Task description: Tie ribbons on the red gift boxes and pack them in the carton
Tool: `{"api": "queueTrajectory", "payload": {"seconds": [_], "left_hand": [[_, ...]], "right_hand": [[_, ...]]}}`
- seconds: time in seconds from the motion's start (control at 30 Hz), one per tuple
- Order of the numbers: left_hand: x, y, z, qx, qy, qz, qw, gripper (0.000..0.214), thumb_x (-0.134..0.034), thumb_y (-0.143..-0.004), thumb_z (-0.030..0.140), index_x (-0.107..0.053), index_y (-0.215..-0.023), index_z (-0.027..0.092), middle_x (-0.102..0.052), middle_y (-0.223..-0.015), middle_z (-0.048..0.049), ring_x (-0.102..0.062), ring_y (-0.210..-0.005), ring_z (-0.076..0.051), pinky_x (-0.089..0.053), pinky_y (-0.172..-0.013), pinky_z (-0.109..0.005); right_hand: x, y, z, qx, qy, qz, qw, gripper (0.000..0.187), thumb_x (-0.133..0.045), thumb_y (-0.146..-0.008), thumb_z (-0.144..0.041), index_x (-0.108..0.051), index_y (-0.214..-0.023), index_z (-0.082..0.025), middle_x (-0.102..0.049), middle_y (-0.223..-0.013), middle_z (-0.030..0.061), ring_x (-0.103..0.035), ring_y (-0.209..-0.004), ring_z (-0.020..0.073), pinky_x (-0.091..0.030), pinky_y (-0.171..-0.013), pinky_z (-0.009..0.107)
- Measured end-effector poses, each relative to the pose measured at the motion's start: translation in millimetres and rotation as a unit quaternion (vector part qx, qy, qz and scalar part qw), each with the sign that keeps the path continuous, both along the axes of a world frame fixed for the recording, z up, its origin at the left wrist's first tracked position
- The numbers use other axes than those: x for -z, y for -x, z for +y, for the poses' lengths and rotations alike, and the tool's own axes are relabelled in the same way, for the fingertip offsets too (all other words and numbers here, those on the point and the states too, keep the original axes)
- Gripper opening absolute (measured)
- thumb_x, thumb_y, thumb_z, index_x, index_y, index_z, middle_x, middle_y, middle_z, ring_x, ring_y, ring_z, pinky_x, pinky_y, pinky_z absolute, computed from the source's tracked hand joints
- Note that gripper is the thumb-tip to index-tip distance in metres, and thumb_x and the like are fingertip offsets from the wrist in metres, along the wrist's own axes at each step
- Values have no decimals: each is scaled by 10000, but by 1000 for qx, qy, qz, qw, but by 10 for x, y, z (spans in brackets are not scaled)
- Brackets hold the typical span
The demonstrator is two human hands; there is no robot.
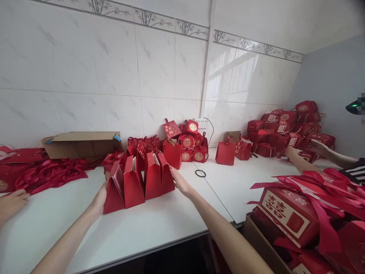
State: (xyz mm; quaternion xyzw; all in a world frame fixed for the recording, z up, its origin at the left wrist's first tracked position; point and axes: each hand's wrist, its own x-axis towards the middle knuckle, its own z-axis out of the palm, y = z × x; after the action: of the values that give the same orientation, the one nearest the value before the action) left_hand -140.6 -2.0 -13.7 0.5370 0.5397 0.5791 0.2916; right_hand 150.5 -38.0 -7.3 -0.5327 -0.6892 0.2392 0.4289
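Your left hand [99, 198] and right hand [180, 182] touch both ends of a row of red gift boxes [152, 180], upright on the near counter [159, 232]; I cannot tell whether your fingers spread; they look folded, tops seemingly open; corded boxes [279, 133], far right, seem finished.

Back wall [171, 72] was white marbled tile; a bamboo border [148, 17] ran high across it. A pale vertical strip [209, 57] descended to near a socket [201, 123], with a dark cord [212, 131] curving beside it. Glossy tiles reflected a barred window. Right wall [336, 72]: plain, blue-grey. Desk [142, 232]: white, seamed.
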Motion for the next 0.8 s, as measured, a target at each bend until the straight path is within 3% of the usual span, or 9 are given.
{"api": "queueTrajectory", "payload": {"seconds": [0.1,0.23,0.37,0.47,0.57,0.7,0.8], "left_hand": [[22,-284,-175,95,132,-76,984,601,-500,-683,743,-636,-881,192,-721,-795,-34,-650,-927,-257,-539,-770,-389],[62,-612,-448,151,159,-72,973,780,-443,-676,797,-534,-1229,255,-651,-1187,-31,-570,-1145,-266,-513,-916,-386],[294,-951,-704,259,124,-31,957,938,-415,-686,794,-304,-1427,231,-344,-1486,-53,-314,-1368,-284,-356,-1098,-397],[441,-1292,-814,345,80,112,928,953,-457,-747,702,-63,-1484,243,-43,-1566,-34,-26,-1437,-259,-101,-1178,-423],[496,-1727,-797,360,66,208,907,904,-401,-821,628,104,-1469,248,124,-1557,-33,121,-1420,-254,27,-1160,-479],[523,-2375,-656,396,40,224,890,848,-386,-865,504,132,-1461,194,138,-1555,-77,159,-1411,-251,35,-1165,-477],[542,-2869,-593,414,36,232,879,831,-399,-862,400,114,-1458,130,123,-1552,-126,156,-1414,-252,37,-1176,-458]], "right_hand": [[81,72,-268,-5,15,34,999,591,-289,-921,-513,-390,-1385,-161,-454,-1402,115,-416,-1304,223,-350,-1072,412],[281,-64,-760,83,-52,-33,995,733,-499,-825,-529,-305,-1428,-160,-388,-1435,143,-339,-1338,313,-301,-1098,508],[594,-505,-1044,213,-130,-47,967,730,-439,-871,-461,-165,-1472,-152,-380,-1427,169,-362,-1327,322,-350,-1069,530],[761,-852,-1070,323,-126,-41,937,762,-380,-891,-433,-76,-1474,-49,-297,-1461,230,-283,-1365,355,-313,-1076,571],[829,-1003,-1113,367,-97,-40,924,725,-339,-904,-410,-116,-1461,-3,-144,-1516,235,-148,-1404,369,-256,-1099,587],[951,-802,-1352,353,-94,-68,929,670,-342,-920,-396,-89,-1494,-162,-53,-1555,123,-171,-1400,354,-324,-1067,588],[1208,-564,-1526,320,-129,-116,931,682,-366,-913,-309,-5,-1492,-289,-58,-1558,49,-259,-1375,335,-435,-1003,555]]}}
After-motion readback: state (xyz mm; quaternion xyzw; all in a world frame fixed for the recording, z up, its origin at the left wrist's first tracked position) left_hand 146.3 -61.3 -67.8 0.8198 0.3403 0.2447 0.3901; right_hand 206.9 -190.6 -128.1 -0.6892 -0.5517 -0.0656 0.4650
